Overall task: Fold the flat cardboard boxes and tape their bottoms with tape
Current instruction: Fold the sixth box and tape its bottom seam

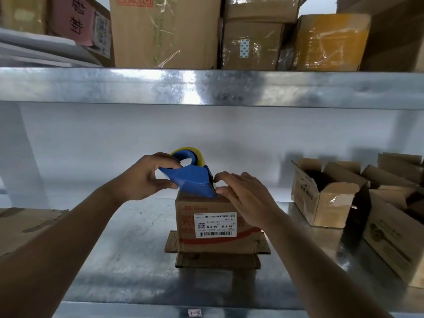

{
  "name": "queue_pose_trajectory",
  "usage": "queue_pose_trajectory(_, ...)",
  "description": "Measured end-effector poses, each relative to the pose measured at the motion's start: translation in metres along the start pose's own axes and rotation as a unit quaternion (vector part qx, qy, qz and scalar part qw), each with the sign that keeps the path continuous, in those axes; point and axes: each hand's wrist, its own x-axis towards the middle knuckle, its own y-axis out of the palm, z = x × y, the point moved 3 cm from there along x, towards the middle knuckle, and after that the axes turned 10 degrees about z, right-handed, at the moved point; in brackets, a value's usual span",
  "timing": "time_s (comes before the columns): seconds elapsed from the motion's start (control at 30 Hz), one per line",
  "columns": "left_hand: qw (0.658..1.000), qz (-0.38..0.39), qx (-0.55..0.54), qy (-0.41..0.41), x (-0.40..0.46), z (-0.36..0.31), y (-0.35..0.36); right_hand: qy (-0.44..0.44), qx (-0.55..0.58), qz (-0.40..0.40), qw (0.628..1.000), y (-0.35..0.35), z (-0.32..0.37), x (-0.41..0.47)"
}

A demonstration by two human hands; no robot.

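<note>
A small folded cardboard box [218, 237] stands upside down on the metal shelf [128, 260], its lower flaps spread out on the surface; a white barcode label faces me. A blue tape dispenser [191, 179] with a roll of clear tape rests tilted on the box's upturned bottom. My left hand [146, 177] is shut on the dispenser's rear. My right hand [245, 193] lies on the box's top right, fingers spread, fingertips touching the dispenser's front edge.
Open folded boxes [328, 193] stand in a group on the right of the shelf. A flat cardboard sheet [23, 226] lies at the left. The shelf above [206, 88] carries several large taped cartons [165, 31]. A white wall closes the back.
</note>
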Motion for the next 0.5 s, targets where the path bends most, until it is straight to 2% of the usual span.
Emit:
queue_pose_trajectory(0.17,0.999,-0.01,-0.034,-0.015,0.0006,0.0068,0.0029,0.013,0.005,-0.005,1.0,0.0008,0.001,0.0008)
queue_pose_trajectory(0.33,0.999,0.032,-0.038,0.003,0.0028,0.0022,0.0025,0.01,0.026,-0.009,1.0,-0.0011,-0.0004,0.0015)
queue_pose_trajectory(0.5,0.998,0.03,-0.052,-0.004,0.0044,0.0007,0.0027,0.016,0.028,-0.009,0.999,-0.0014,0.0005,0.0018)
